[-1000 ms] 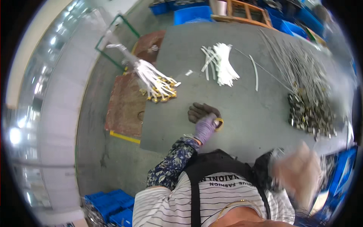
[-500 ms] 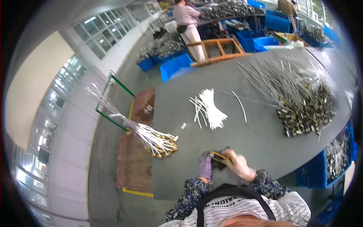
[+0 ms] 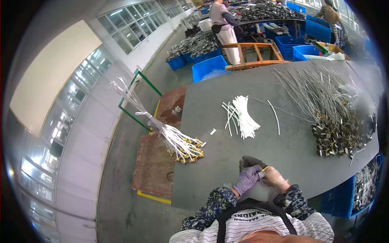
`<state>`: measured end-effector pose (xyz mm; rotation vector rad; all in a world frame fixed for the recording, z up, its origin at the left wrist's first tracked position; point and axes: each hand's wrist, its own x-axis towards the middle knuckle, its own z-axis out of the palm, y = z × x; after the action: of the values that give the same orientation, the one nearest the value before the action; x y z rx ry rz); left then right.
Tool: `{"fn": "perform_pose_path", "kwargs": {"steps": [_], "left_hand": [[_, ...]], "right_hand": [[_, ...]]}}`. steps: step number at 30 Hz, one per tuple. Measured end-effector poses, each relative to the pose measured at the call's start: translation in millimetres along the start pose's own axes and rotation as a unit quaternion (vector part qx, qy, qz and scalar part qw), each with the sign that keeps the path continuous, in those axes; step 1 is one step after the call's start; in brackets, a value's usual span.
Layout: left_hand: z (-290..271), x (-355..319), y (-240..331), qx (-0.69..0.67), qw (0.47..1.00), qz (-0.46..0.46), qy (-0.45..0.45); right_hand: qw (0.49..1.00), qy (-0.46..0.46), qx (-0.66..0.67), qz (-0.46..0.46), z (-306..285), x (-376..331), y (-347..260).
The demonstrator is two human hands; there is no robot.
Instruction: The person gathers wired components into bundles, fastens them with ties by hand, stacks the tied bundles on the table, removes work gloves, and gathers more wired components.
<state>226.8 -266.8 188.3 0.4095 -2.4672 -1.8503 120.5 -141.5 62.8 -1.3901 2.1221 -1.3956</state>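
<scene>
My left hand [image 3: 247, 179], in a purple striped glove, is closed in front of my chest, above the near edge of the grey table. It grips what looks like a dark grey glove [image 3: 249, 161] with a thin yellow edge [image 3: 264, 169]. My bare right hand [image 3: 275, 179] meets that yellow edge from the right; its fingers are largely hidden there. Beyond my hands lies a bundle of white sleeves [image 3: 245, 117], with a single white sleeve [image 3: 274, 117] to its right. On the left, white-sleeved cables [image 3: 180, 139] with brassy ends overhang the table's edge.
At the right of the table [image 3: 219, 162] lies a big heap of grey cables [image 3: 308, 91] with metal ends [image 3: 336, 135]. A blue bin [image 3: 342, 194] stands below. A green metal frame [image 3: 150, 84] is at the left, a wooden frame [image 3: 259, 63] behind. Two people work farther back.
My hands have come closer together, and the right hand has lowered to the yellow edge. The dark grey glove now shows beyond my left hand. The whole view has shifted.
</scene>
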Motion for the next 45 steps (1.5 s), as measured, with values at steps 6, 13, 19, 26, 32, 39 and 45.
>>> {"fn": "perform_pose_path", "kwargs": {"steps": [6,13,19,26,32,39,45], "left_hand": [[9,-16,-11,0.082,0.995,0.05,0.015],[27,-18,-6,0.145,0.982,0.111,0.039],[38,-12,-2,0.285,0.943,0.163,0.057],[28,-3,11,0.309,0.919,0.234,0.071],[15,0,12,0.226,0.957,0.179,0.042],[26,-3,0,0.252,0.949,0.183,0.055],[21,-9,5,0.284,0.936,0.201,0.059]], "right_hand": [[0.787,-0.131,0.565,0.21,-48,-13,-62],[0.803,-0.002,0.565,0.189,-31,12,-88],[0.799,0.022,0.584,0.141,-7,23,-73],[0.921,0.099,0.372,-0.058,13,42,-76],[0.657,-0.058,0.725,0.196,23,37,-24],[0.925,-0.281,-0.105,0.232,-4,60,-50],[0.889,-0.253,-0.159,0.347,-41,82,-119]]}}
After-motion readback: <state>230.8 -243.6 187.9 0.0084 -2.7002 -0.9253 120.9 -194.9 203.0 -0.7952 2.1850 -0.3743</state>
